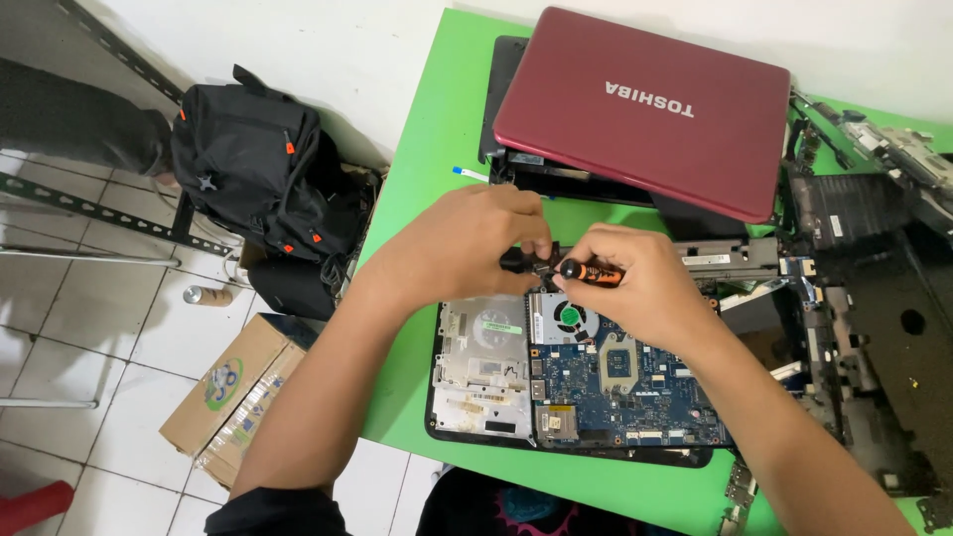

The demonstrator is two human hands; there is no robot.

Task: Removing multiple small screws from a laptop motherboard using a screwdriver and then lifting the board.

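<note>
An opened laptop base [486,372] lies on the green table [437,149], showing a blue circuit board [620,382], a small cooling fan [570,318] and a silver drive bay. My right hand [635,288] grips a black and orange screwdriver [588,270] over the base's far edge. My left hand [467,243] pinches a small dark part [521,260] right at the screwdriver's end. Both hands meet just above the fan.
A closed red laptop [645,109] rests on a black one at the table's far side. Black laptop casing parts [874,328] crowd the right. On the tiled floor to the left stand a black backpack [263,179], a cardboard box [233,392] and a small can [204,295].
</note>
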